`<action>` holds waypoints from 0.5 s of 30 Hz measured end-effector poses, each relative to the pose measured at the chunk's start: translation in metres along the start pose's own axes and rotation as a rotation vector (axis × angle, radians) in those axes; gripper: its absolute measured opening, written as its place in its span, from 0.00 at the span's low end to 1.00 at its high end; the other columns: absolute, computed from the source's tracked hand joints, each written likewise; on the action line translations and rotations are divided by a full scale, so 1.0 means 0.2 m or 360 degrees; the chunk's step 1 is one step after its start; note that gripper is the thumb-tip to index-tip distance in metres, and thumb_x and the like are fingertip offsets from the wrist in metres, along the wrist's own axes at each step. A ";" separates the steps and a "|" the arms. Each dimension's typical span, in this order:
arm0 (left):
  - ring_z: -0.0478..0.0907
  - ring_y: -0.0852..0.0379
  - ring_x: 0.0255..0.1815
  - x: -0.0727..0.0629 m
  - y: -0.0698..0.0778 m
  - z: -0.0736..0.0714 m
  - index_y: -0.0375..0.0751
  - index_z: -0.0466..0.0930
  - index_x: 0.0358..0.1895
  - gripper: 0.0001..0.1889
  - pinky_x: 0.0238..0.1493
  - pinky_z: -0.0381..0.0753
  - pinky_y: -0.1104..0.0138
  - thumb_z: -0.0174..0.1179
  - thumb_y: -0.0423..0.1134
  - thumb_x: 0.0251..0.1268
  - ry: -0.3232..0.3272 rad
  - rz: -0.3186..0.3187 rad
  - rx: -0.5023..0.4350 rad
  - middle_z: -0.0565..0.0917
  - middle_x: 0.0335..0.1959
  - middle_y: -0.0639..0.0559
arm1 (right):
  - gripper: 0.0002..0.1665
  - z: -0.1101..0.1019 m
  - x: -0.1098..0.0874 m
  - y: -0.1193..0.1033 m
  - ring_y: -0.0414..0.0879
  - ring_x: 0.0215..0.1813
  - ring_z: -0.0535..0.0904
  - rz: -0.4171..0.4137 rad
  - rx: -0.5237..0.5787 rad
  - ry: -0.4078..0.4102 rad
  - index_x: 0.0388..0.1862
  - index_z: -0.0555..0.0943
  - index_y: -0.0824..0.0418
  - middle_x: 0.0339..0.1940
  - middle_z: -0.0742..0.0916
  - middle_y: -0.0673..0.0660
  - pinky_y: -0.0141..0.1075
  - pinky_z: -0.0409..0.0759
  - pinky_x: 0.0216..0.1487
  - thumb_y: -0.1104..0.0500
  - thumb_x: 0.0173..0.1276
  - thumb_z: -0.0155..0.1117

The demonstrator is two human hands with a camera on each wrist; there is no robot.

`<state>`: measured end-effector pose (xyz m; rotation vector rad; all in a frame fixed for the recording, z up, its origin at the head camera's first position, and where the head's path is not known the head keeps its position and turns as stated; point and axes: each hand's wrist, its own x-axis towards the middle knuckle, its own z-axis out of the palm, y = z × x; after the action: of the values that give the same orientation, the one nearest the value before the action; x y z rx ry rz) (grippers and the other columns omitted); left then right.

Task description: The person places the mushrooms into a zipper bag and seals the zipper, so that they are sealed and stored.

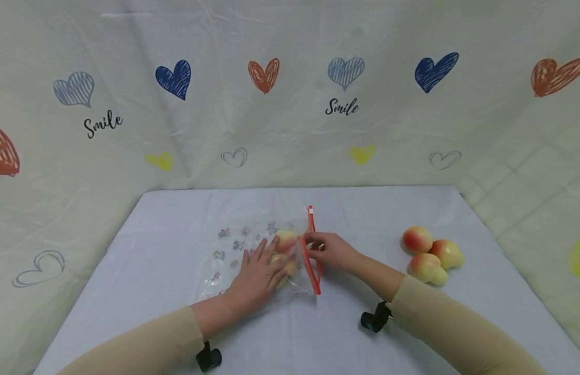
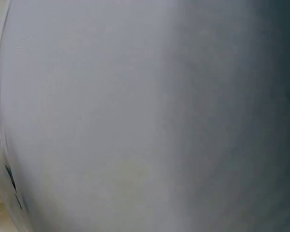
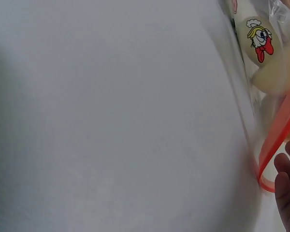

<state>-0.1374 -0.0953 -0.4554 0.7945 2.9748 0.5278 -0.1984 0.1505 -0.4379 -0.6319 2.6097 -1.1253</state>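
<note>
A clear zip bag [image 1: 238, 260] with small cartoon prints and a red zip edge [image 1: 310, 265] lies on the white table. Inside it are yellow-and-red, pear-shaped fruits [image 1: 286, 241], partly covered by my left hand [image 1: 254, 278]. That hand is spread flat over the bag, its fingers straight on the plastic and fruit. At the bag's mouth, my right hand [image 1: 334, 251] pinches the red edge, and the mouth gapes there. The right wrist view shows its other fingers [image 3: 286, 188] beside the red strip, with a pale fruit [image 3: 273, 76] behind the plastic. The left wrist view shows mostly tabletop.
Several more yellow-and-red fruits [image 1: 423, 266] sit clustered on the table to the right of my right hand. The white-covered table [image 1: 290, 338] ends at the back against a curtain [image 1: 290, 125] printed with hearts. A black wrist camera [image 1: 375, 317] hangs below the right sleeve.
</note>
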 end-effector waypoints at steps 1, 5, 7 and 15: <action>0.40 0.43 0.81 0.00 0.00 0.00 0.73 0.49 0.78 0.30 0.70 0.46 0.33 0.43 0.60 0.77 0.0001 0.0001 0.0005 0.45 0.82 0.52 | 0.20 0.00 0.00 0.00 0.44 0.46 0.80 0.0018 0.0009 0.0009 0.59 0.82 0.56 0.50 0.86 0.51 0.35 0.81 0.44 0.60 0.68 0.67; 0.40 0.42 0.81 0.00 0.00 0.00 0.73 0.49 0.78 0.30 0.70 0.46 0.33 0.43 0.59 0.77 -0.0001 0.0010 0.0032 0.44 0.82 0.52 | 0.20 -0.03 -0.02 0.02 0.45 0.47 0.79 0.0090 0.0064 0.0038 0.58 0.82 0.54 0.50 0.86 0.50 0.36 0.81 0.42 0.59 0.67 0.69; 0.40 0.42 0.81 0.00 0.00 0.00 0.73 0.49 0.78 0.29 0.70 0.46 0.33 0.43 0.59 0.77 -0.0002 0.0012 0.0038 0.44 0.82 0.52 | 0.20 -0.05 -0.02 0.02 0.46 0.47 0.79 0.0120 0.0072 0.0051 0.58 0.83 0.53 0.51 0.86 0.51 0.36 0.82 0.40 0.58 0.67 0.69; 0.39 0.44 0.81 0.01 0.00 0.01 0.73 0.49 0.78 0.29 0.71 0.44 0.34 0.43 0.59 0.77 0.0003 0.0000 -0.0001 0.44 0.82 0.53 | 0.25 -0.22 -0.08 0.05 0.47 0.49 0.80 0.0123 -0.0075 0.0114 0.60 0.82 0.55 0.55 0.85 0.55 0.41 0.80 0.48 0.53 0.65 0.72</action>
<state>-0.1385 -0.0950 -0.4565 0.7943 2.9763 0.5297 -0.2033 0.1917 -0.4141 -0.5039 2.7031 -1.0857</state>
